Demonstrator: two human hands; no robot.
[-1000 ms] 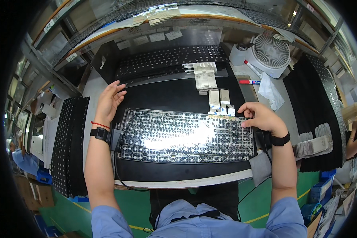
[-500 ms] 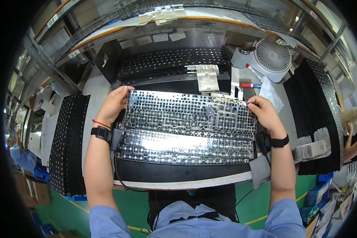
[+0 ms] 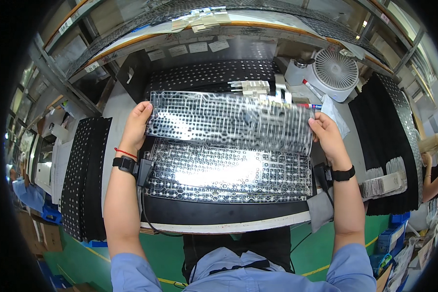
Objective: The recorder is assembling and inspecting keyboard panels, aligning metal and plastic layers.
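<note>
A clear keyboard membrane sheet [image 3: 214, 117], printed with rows of silvery traces and dots, is stretched between my two hands, tilted and slightly blurred on its right part. My left hand [image 3: 137, 124] pinches its left edge between thumb and fingers. At the opposite edge, my right hand [image 3: 327, 134] has the same kind of pinch. Beneath it, more membrane sheets [image 3: 282, 173] lie on a black work surface [image 3: 224, 210], with bright light glaring off their middle. A dark box with a cable hangs by each wrist.
Behind the sheet stand a black dotted stack [image 3: 194, 73], pale paper tags [image 3: 254, 87], a marker [image 3: 312, 86] and a white fan [image 3: 335, 70]. Black stacks flank me at left [image 3: 85, 177] and right [image 3: 387, 141]. A shelf [image 3: 258, 27] spans above. Another person's arm [image 3: 433, 182] shows far right.
Both hands hold the membrane sheet as before. It has moved up and away from me, uncovering more of the sheets below and covering part of the paper tags.
</note>
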